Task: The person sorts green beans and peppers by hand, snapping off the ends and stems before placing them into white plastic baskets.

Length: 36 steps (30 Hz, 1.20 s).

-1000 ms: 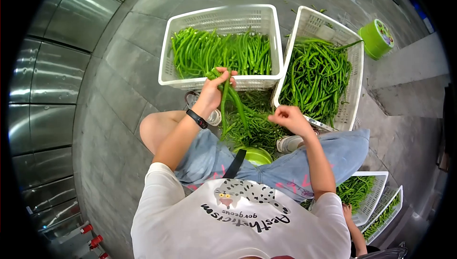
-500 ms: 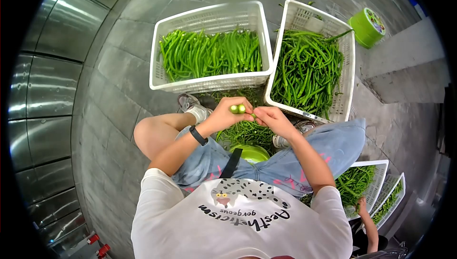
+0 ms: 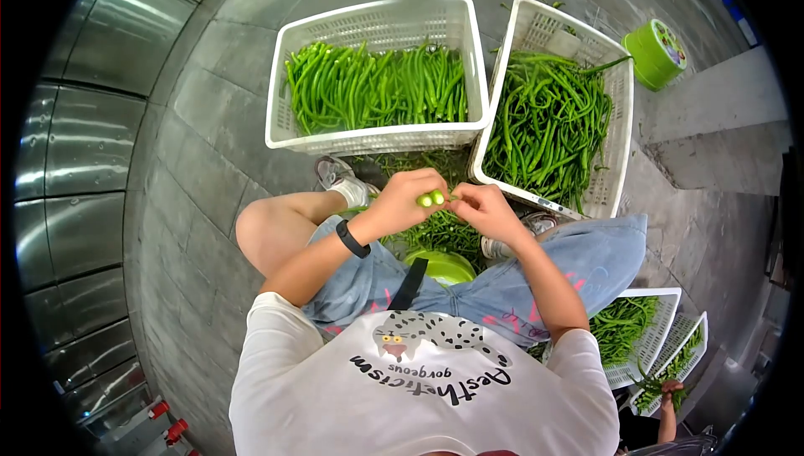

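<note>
My left hand (image 3: pixel 409 200), a dark band at its wrist, is closed around long green chili peppers (image 3: pixel 430 199); two pale cut-looking ends stick out toward me. Close against it, my right hand (image 3: pixel 487 211) pinches thumb and fingers together at a small green bit that is too hidden to name. Under both hands lies a heap of thin green pieces (image 3: pixel 448 234) on the floor between my legs. A bright green rounded object (image 3: pixel 444 267) sits nearer my lap, partly covered.
Ahead stands a white crate (image 3: pixel 377 138) with peppers laid in rows; beside it, another white crate (image 3: pixel 624 129) holds tangled peppers. A green round tub (image 3: pixel 655 56) is at the far right. Lower right, another person's hand (image 3: pixel 672 386) holds green peppers by white baskets (image 3: pixel 662 330).
Both hands stay together; the pepper ends in my left hand have shifted slightly right and down. The other person's hand has moved right and now lifts a bunch of peppers.
</note>
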Available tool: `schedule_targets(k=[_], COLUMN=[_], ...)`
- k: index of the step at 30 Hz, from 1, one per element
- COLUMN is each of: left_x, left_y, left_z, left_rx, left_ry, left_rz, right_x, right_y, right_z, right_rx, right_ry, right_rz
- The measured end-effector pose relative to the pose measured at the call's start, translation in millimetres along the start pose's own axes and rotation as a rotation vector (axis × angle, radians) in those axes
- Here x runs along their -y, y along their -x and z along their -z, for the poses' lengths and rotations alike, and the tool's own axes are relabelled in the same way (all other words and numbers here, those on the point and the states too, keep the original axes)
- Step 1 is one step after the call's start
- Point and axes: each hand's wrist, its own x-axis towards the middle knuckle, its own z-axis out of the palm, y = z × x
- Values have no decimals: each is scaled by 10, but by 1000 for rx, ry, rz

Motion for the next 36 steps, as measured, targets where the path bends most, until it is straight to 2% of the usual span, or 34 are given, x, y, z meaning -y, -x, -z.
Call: schedule_targets(k=[6, 7, 10, 12, 14, 15, 16, 19, 20, 22, 24, 28, 31, 32, 35, 36], left_x=[59, 57, 108, 131, 166, 222, 294, 379, 406, 638, 727, 847, 821, 796, 750, 740], left_y=[56, 55, 9, -24, -31, -18, -36, -102, -128, -140, -124, -80, -75, -77, -94, -96], left_z=[-97, -88, -39, 3, 20, 17, 31, 248, 355, 545, 695, 838, 781, 737, 584, 557], left_rx=[121, 134, 110, 83, 26, -24, -77, -369, -472, -610, -743, -767, -758, -757, -739, -730], left_ry=[-105, -80, 84, 147, 252, 410, 680, 1003, 1096, 1267, 1386, 1503, 1527, 1495, 1440, 1425], left_rz=[-107, -65, -35, 61, 191, 324, 318, 405, 444, 405, 406, 283, 321, 337, 374, 377], right_x=[-38, -56, -43, -25, -70, -93, -118, -268, -307, -359, -279, -296, -220, -240, -353, -232], right_y=[-5, 13, 41, 44, 43, 40, 60, 109, 124, 107, 93, 33, 7, -4, -41, -14], right_z=[-83, -86, -44, -15, -13, 36, 55, 89, 100, 114, 114, 49, -41, -127, -330, -382], right_rx=[-45, -65, 5, 37, 42, 72, 39, -27, -26, 19, 90, 146, 121, 89, 111, 51], right_ry=[191, 197, -24, -98, -249, -143, 0, 486, 519, 521, 174, -294, -408, -400, -398, -435], right_rz=[79, 88, -19, -61, -124, -114, -37, 138, 91, 99, -37, -156, -158, -101, -101, -136])
